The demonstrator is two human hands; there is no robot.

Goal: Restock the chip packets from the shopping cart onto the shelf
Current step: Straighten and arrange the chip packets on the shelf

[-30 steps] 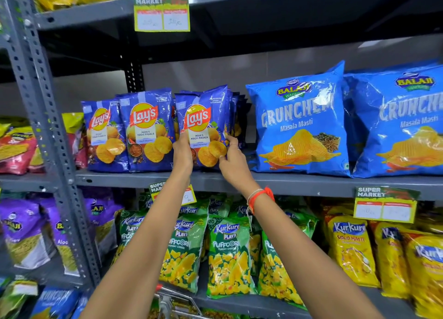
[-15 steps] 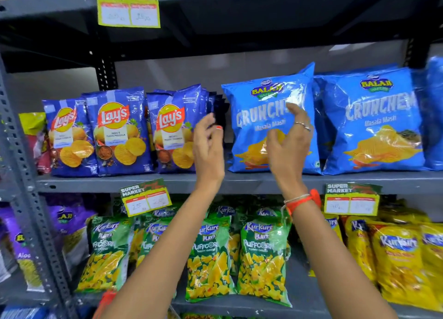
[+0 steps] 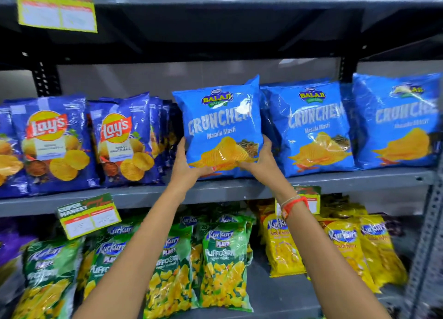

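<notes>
Left grip: the left hand (image 3: 185,166) is closed on the lower left corner of the Crunchex packet (image 3: 221,124), fingers up its left edge, thumb across the bottom front.
Right grip: the right hand (image 3: 260,159) is closed on the lower right corner of the same packet, fingers wrapped behind its right edge, thumb under the printed chips.
Packet position: upright, front facing out, its bottom edge at the front of the middle shelf (image 3: 215,189); whether it rests on the shelf cannot be told, since the hands cover its base.
Packet look: bright blue, "Balaji Wafers" logo at the top, "Masala Masti" under the name.
Right wrist: an orange band (image 3: 293,204) and a pale thread beside it.
To the right: a second Crunchex packet (image 3: 311,129) stands just beside the held one, its left edge tucked behind it; a third Crunchex packet (image 3: 398,122) stands further right, blurred.
To the left: rows of dark blue Lay's packets (image 3: 124,141) stand on the same shelf, several deep, just beside the held packet.
Price tags: a yellow-green tag (image 3: 88,216) hangs from the shelf edge on the left; another tag (image 3: 310,197) shows partly behind the right wrist.
Lower shelf: green Kurkure Puffcorn packets (image 3: 223,270) under the arms, yellow Kurkure packets (image 3: 282,246) to their right.
Upper shelf: a blurred tag (image 3: 57,9) at its front edge, upper left.
</notes>
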